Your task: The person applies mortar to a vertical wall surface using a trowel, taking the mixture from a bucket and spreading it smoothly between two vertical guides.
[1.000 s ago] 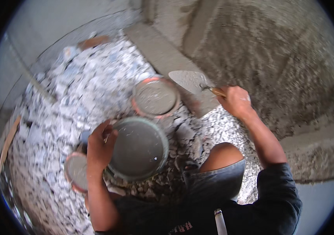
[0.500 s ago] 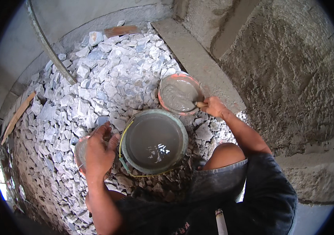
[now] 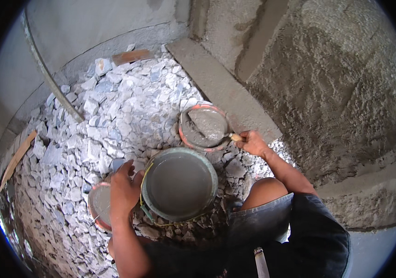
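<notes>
My right hand (image 3: 254, 142) is closed round the wooden handle of a trowel (image 3: 236, 137). Its blade is mostly hidden in the wet grey mortar (image 3: 209, 123) of an orange-rimmed bucket (image 3: 182, 132). Closer to me stands a larger dark bucket (image 3: 214, 178) of murky grey liquid, with a yellow-and-green handle hanging down round its side. My left hand (image 3: 124, 187) hovers between this bucket and a smaller orange-rimmed bucket (image 3: 92, 197) on the left. Its thumb stands apart from the fingers, and nothing shows in it. That hand partly covers the smaller bucket, which contains grey material and a thin rod.
Broken stones (image 3: 128, 102) cover the ground around the buckets. A mortar-smeared board (image 3: 226, 85) lies along the foot of the rough plastered wall (image 3: 332, 92). A curved pole (image 3: 49, 76) leans at the left, near a wooden strip (image 3: 18, 160). A cigarette (image 3: 261, 263) shows below.
The view has shifted, so the buckets appear lower. A dark hollow now shows at the left side of the mortar. The trowel stays in my right hand at the bucket's right rim.
</notes>
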The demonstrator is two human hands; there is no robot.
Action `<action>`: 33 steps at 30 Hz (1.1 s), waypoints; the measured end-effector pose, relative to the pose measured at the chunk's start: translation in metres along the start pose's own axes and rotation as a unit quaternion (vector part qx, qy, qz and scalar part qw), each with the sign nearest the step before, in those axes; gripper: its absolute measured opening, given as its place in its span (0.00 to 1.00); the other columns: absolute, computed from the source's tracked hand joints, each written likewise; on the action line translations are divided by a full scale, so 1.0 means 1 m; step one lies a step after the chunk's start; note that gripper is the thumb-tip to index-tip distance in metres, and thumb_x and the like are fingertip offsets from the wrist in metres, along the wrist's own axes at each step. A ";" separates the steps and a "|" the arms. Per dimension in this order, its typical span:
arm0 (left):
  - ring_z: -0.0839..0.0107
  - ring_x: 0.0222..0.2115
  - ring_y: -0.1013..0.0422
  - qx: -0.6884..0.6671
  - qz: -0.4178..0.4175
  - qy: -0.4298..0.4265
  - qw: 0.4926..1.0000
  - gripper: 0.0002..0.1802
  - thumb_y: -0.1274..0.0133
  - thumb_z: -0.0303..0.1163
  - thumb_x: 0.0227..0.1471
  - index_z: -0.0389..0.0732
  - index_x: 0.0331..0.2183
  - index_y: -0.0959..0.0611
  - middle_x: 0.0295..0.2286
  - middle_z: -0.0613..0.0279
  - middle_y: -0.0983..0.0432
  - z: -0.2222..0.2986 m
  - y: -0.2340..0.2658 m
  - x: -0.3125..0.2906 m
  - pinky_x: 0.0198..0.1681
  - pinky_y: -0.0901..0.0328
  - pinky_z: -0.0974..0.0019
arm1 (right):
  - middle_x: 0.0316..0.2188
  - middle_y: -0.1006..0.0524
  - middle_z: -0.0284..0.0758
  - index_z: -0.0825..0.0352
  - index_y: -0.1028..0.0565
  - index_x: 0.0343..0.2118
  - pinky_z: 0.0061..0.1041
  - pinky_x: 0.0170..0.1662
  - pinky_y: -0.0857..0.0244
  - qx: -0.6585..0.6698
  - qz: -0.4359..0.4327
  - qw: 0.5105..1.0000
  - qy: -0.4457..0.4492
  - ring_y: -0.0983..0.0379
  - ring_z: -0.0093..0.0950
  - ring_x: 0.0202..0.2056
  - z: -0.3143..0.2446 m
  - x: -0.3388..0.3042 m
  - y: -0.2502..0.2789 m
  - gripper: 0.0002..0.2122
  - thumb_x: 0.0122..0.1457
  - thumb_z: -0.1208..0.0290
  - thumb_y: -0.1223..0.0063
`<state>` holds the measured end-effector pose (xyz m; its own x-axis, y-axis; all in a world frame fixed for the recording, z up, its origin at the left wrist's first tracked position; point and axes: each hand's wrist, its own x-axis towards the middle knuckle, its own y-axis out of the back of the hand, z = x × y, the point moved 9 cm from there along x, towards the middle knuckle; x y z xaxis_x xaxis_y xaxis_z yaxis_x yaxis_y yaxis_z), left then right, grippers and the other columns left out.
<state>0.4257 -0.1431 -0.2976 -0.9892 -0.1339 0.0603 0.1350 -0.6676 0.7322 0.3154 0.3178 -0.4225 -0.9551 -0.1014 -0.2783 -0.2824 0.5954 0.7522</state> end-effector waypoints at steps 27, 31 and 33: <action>0.49 0.36 0.18 0.073 -0.006 0.013 0.997 0.25 0.35 0.29 0.53 0.24 0.49 0.19 0.35 0.38 0.17 -0.034 -0.028 0.009 0.43 0.27 0.53 | 0.21 0.26 0.25 0.64 0.22 0.38 0.15 0.16 0.39 0.317 0.341 0.881 0.089 0.33 0.14 0.18 -0.014 -0.076 0.485 0.11 0.64 0.61 0.37; 0.49 0.37 0.19 0.054 -0.011 0.003 0.998 0.25 0.36 0.28 0.52 0.25 0.50 0.18 0.36 0.38 0.17 -0.023 -0.041 0.011 0.43 0.27 0.53 | 0.21 0.26 0.25 0.65 0.20 0.38 0.14 0.17 0.41 0.104 0.436 0.894 0.020 0.37 0.13 0.16 -0.040 -0.202 0.492 0.09 0.64 0.64 0.38; 0.49 0.38 0.19 0.059 -0.010 0.002 0.998 0.25 0.36 0.28 0.52 0.26 0.50 0.19 0.37 0.38 0.17 -0.017 -0.041 0.013 0.44 0.27 0.53 | 0.25 0.20 0.33 0.68 0.19 0.41 0.20 0.24 0.30 0.043 0.365 0.928 -0.057 0.28 0.18 0.21 -0.028 -0.204 0.441 0.11 0.66 0.64 0.39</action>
<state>0.4080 -0.1300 -0.3387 -0.9915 -0.1233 0.0421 0.1063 -0.5793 0.8082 0.3829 0.5789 -0.0169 -0.8721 0.4367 0.2206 0.4489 0.5348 0.7159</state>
